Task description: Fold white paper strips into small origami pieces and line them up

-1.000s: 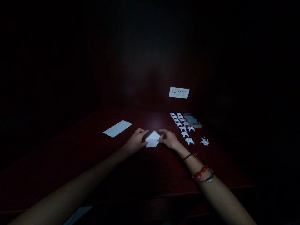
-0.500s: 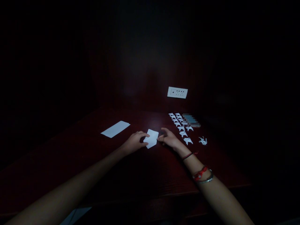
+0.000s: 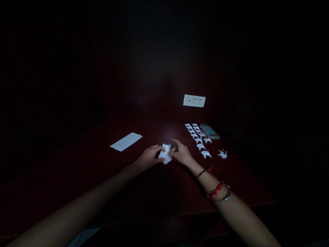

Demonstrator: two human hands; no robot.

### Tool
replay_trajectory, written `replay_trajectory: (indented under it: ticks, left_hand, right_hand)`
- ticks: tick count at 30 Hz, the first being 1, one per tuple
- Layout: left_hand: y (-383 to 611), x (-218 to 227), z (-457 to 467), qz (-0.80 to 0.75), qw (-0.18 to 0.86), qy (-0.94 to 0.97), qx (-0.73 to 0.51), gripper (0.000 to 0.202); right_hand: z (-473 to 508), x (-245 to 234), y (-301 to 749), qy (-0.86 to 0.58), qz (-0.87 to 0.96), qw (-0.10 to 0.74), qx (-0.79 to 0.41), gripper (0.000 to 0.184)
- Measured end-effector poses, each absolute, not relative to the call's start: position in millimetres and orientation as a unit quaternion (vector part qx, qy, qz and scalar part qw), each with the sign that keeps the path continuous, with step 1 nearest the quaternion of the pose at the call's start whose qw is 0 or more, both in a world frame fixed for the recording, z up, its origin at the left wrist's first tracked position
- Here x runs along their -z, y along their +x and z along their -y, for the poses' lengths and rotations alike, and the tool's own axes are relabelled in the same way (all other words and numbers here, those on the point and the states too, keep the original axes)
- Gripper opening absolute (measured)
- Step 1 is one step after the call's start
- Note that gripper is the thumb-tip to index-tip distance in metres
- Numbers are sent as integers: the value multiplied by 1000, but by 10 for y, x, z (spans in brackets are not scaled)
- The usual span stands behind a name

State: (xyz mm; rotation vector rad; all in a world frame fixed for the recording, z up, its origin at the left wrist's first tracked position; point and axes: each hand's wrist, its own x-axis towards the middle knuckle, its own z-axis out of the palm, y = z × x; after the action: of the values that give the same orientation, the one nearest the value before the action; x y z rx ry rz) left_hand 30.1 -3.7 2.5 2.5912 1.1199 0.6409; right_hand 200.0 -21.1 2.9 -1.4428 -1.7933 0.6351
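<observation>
While both pinch it, the folded paper (image 3: pixel 165 153) lies between left hand (image 3: pixel 149 158) and right hand (image 3: pixel 181 155).

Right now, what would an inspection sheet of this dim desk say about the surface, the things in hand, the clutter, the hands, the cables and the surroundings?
Surface: dark reddish wooden table, dimly lit.
Job's things: folded white paper, held between both hands just above the table.
Clutter: flat paper sheet on the left; rows of small folded paper pieces on the right; a lone folded piece beside them; a blurred bluish object behind.
Grippers: left hand and right hand each grip one side of the paper; bracelets on the right wrist.
Cables: nothing seen.
Surroundings: white wall socket plate; the rest is too dark to tell.
</observation>
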Motion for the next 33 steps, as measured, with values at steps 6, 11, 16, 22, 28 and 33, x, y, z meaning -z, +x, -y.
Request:
replay_trajectory:
  ticks: [6,11,16,22,28,33]
  left_hand:
    - [298,4,31,-395,135,881,-221,27]
    - [287,26,11,-409,131,878,-209,32]
    - [301,32,5,-407,103,883,-210,32]
    - [317,20,25,-397,103,889,-206,32]
    - [314,30,22,-412,113,880,-209,36]
    - [319,57,12,-433,100,871,-210,39]
  right_hand:
    - [112,82,2016,-567,670,384,-286,60]
    - [109,87,1998,-555,658,394,-322,60]
    - [136,62,1993,-549,680,381,-301,57]
    - [149,39,1995,-553,700,364,-268,51]
    - [125,49,1987,-552,703,368,-255,50]
    - [102,73,1981,-544,695,372,-287,52]
